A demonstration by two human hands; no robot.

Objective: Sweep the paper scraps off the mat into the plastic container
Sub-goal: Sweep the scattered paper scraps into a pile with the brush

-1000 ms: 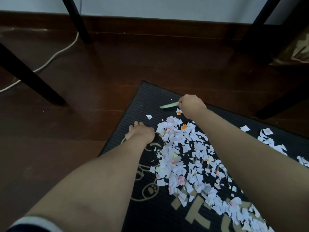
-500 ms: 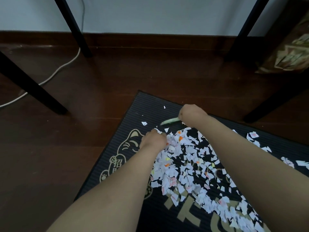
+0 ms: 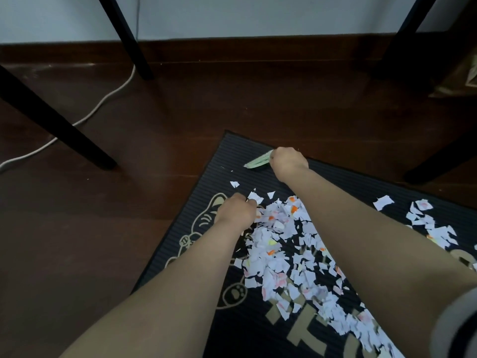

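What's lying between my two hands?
Head view: a few stray white scraps on bare mat between left hand and right hand gripping green tool.

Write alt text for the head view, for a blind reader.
Two bare arms reach over a black mat strewn with paper scraps. The right hand grips a green tool near the mat's far corner; the left hand is at the scraps' edge.

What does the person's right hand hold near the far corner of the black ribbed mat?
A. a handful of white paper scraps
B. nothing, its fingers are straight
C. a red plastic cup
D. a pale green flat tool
D: the right hand is curled round a pale green flat tool that points left over the black ribbed mat, while the white paper scraps lie nearer the person.
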